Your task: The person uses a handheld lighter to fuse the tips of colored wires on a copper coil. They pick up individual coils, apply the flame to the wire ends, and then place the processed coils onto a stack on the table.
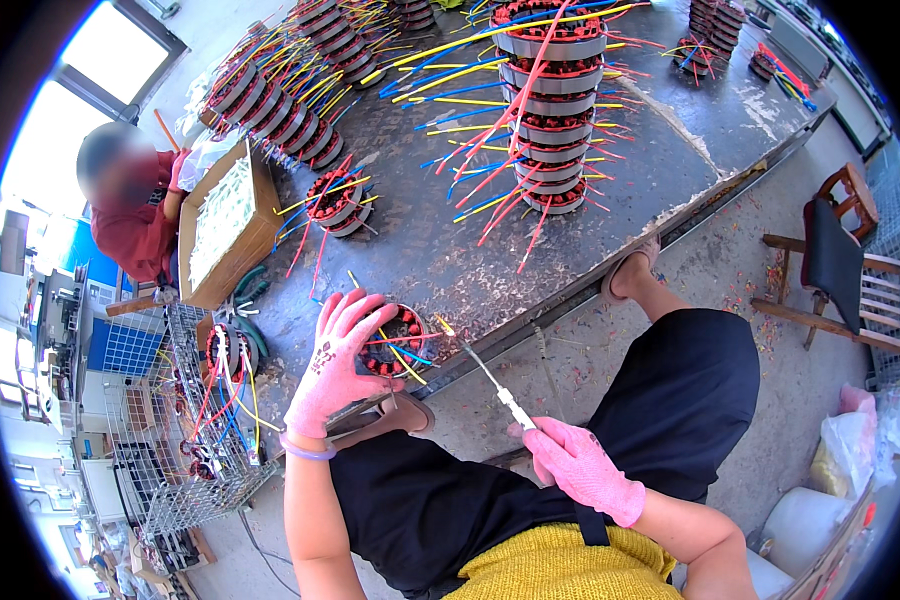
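Head view looks down on a person seated at the near edge of a dark, worn surface [440,250]. Left hand [335,365], in a pink glove, has its grip curled over a round wound coil [395,340] with red windings, which sits right at the near edge of the surface; red, yellow and blue wires stick out from it. Right hand [582,470], also gloved in pink, has its grip closed on a thin tool [485,375] with a white handle, and the tool's tip points up at the coil, just beside it. Another single coil [335,200] lies farther in, toward the left edge. A tall stack of coils [550,100] with long coloured wires stands near the middle of the surface, and rows of coils [290,90] lean along the far left corner. A wooden box [225,225] rests at the left edge, beside a second person [130,215] in red. A wire basket [200,420] stands on the floor to the left.
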`<action>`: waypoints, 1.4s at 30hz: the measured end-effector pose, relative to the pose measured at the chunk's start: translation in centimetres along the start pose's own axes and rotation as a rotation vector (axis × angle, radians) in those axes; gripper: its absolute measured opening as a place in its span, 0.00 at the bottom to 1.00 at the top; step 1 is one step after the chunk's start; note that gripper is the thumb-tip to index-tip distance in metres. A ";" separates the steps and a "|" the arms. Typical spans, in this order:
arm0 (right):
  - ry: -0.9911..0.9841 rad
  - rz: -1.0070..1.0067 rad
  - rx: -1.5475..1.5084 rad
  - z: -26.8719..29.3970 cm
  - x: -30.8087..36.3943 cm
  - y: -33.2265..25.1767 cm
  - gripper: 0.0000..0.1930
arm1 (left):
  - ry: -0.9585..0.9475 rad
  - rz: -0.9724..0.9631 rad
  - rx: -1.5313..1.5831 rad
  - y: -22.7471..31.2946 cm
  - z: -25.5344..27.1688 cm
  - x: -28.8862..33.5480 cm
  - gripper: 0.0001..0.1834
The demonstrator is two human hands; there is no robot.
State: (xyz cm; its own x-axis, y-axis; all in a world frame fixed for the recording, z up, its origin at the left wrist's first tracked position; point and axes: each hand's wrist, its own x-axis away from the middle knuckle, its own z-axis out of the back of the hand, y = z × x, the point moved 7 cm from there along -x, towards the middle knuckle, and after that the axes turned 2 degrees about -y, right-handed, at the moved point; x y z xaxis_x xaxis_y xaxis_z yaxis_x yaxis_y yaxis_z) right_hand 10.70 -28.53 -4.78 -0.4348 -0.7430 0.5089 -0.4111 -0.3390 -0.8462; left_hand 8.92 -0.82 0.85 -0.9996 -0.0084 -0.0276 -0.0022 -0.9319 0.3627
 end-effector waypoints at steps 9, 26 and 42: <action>-0.004 -0.009 -0.015 -0.1 0.0 -0.1 0.18 | 0.001 0.015 0.010 0.2 0.2 0.1 0.49; 0.014 -0.018 -0.037 0.0 -0.1 0.4 0.18 | 0.023 -0.010 0.007 0.1 0.2 0.0 0.49; -0.030 -0.027 -0.068 -0.3 0.8 0.6 0.18 | 0.082 -0.007 0.017 0.7 0.2 0.0 0.47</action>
State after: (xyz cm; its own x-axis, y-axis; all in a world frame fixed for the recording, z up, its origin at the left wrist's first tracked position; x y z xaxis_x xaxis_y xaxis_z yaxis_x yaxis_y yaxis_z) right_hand 9.79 -29.17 -4.82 -0.3988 -0.7516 0.5255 -0.4763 -0.3199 -0.8190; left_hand 8.96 -1.42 1.28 -0.9938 -0.0319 -0.1066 -0.0108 -0.9259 0.3776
